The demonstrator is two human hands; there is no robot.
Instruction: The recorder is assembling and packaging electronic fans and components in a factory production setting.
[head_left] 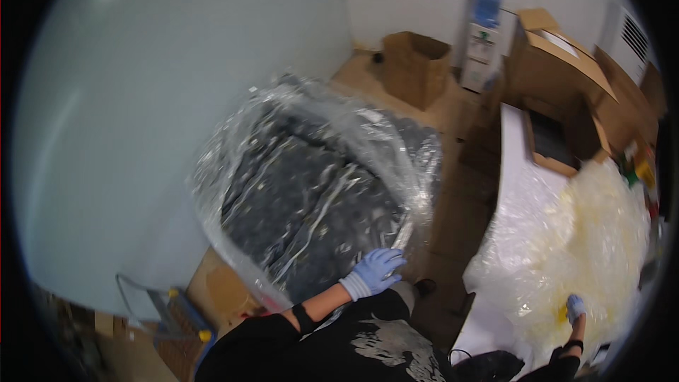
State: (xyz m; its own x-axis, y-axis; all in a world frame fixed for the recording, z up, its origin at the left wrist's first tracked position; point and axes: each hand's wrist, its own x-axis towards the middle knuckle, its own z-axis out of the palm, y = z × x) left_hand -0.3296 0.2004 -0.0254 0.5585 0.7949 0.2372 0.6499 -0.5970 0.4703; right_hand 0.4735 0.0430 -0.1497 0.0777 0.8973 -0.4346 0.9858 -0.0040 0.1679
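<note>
The left hand (377, 270), in a blue glove, lies spread and unclenched on the near edge of a large clear plastic bag (311, 177) of dark pieces too blurred to identify; well right of that bag, the right hand (575, 307) sits half-buried in crumpled yellowish plastic (580, 240) on a white table (513, 170); its grip cannot be told.

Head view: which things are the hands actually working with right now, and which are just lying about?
In hand:
- left hand, blue glove, resting on the large clear plastic bag of dark small parts
- right hand, blue glove, on the heap of yellowish clear plastic film on the white table

Lying about:
- open cardboard box on the floor
- stacked cardboard boxes
- blue hand truck
</note>
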